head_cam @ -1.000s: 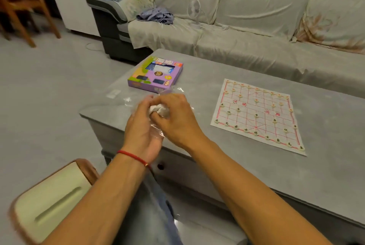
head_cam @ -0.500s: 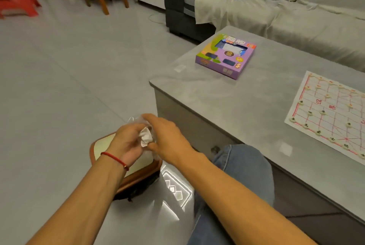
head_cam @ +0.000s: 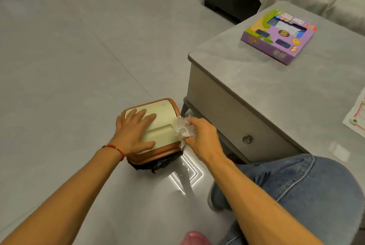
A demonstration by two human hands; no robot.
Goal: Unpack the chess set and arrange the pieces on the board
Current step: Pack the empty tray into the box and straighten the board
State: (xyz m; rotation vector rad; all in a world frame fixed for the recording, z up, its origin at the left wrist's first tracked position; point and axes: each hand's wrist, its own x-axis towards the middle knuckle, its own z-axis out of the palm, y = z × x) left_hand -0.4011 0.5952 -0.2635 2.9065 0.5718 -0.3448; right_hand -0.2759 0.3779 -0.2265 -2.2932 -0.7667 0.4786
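L hand (head_cam: pixel 134 130) flat, fingers straight on bin lid (head_cam: pixel 158 126) | R hand (head_cam: pixel 199 136) clenching plastic wrap (head_cam: pixel 181 128), prob. over lid edge

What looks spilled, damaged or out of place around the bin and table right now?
Nothing stands out. The right hand grips a crumpled clear plastic wrapper at the edge of the brown-rimmed floor bin, while the left hand presses flat on its cream lid. The purple game box lies flat on the grey table.

The left hand (head_cam: pixel 136 130) presses flat on the bin lid (head_cam: pixel 158 124). Just beside it, the right hand (head_cam: pixel 199 138) clutches crumpled plastic wrap (head_cam: pixel 181 128) at the lid's edge.
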